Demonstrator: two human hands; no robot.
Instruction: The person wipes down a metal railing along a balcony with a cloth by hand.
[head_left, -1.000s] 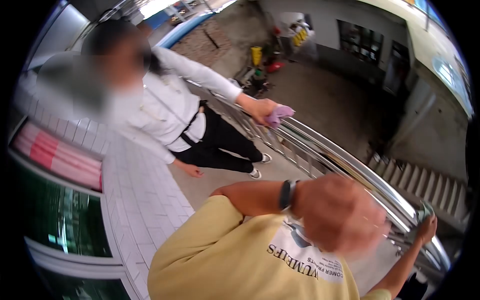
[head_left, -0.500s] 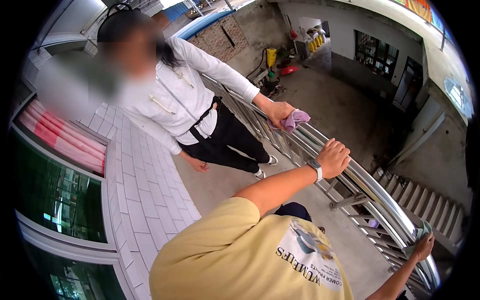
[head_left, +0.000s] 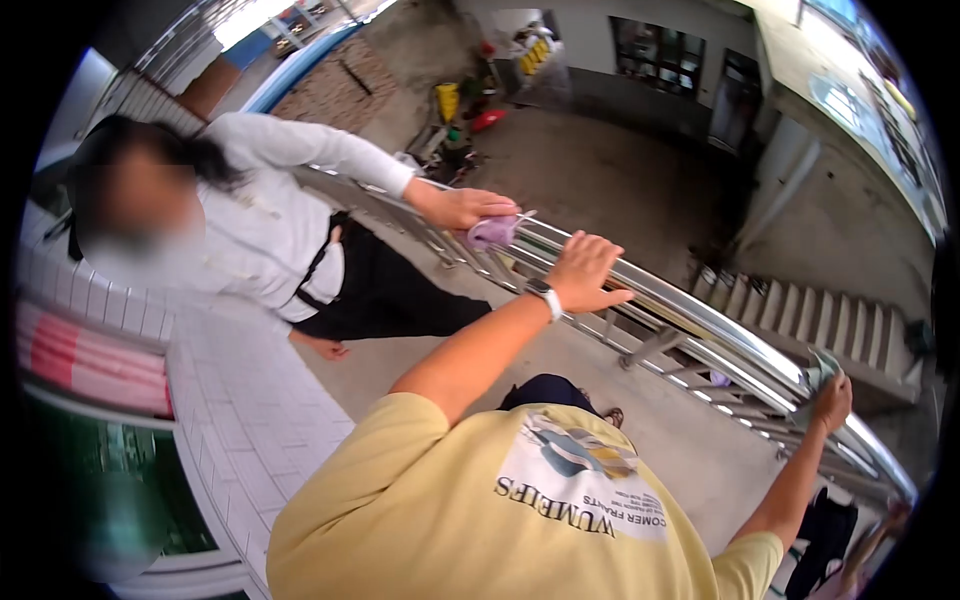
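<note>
Visibly, greenish cloth [head_left: 823, 366] juts from under the right hand [head_left: 834, 402]

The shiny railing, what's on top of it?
The left hand is over the railing; whether it touches is unclear. The right hand holds a green cloth on it, and another person's hand holds a purple cloth there. The railing under the cloths is hidden.

Green cloth [head_left: 822, 368] partly hidden by the right hand [head_left: 832, 403], yellow shirt [head_left: 400, 520] cut off below.
</note>
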